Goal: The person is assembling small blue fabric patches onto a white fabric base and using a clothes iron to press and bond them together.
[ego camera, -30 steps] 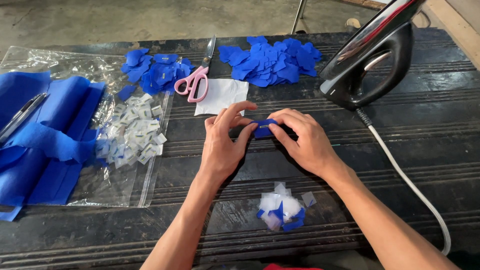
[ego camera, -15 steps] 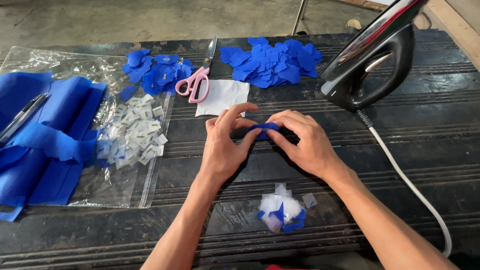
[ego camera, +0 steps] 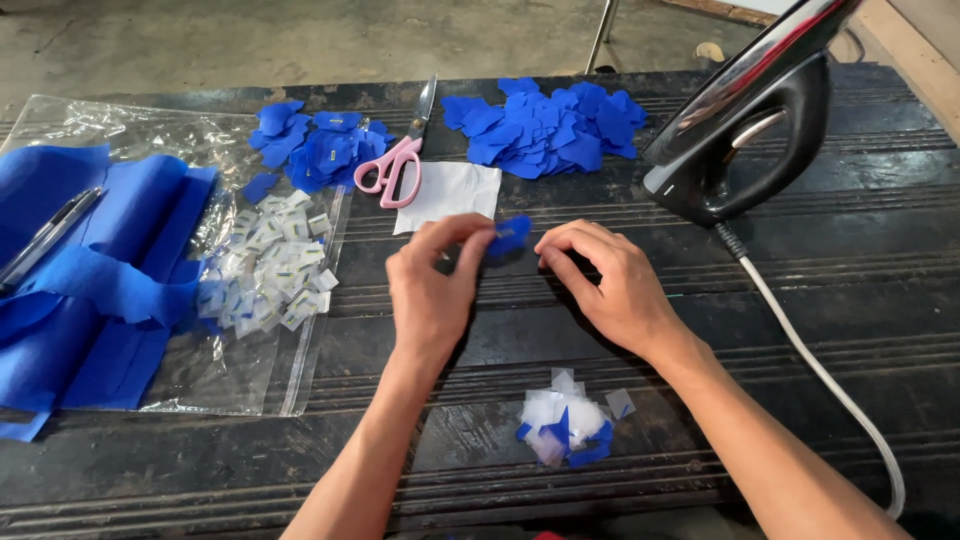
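My left hand pinches a small blue fabric piece between thumb and fingertips, just above the dark slatted table. My right hand hovers right beside that piece with curled fingers, no longer touching it as far as I can see. A white paper square lies just behind my hands. A small heap of white and blue scraps sits near the front, between my forearms.
Pink-handled scissors lie between two piles of blue cut pieces. A black iron stands at right, its white cord trailing forward. At left: a clear plastic bag, small white labels, blue cloth, a pen.
Both hands held the blue piece together before. Now they have drawn apart; my left hand keeps the piece and my right hand has come off it.
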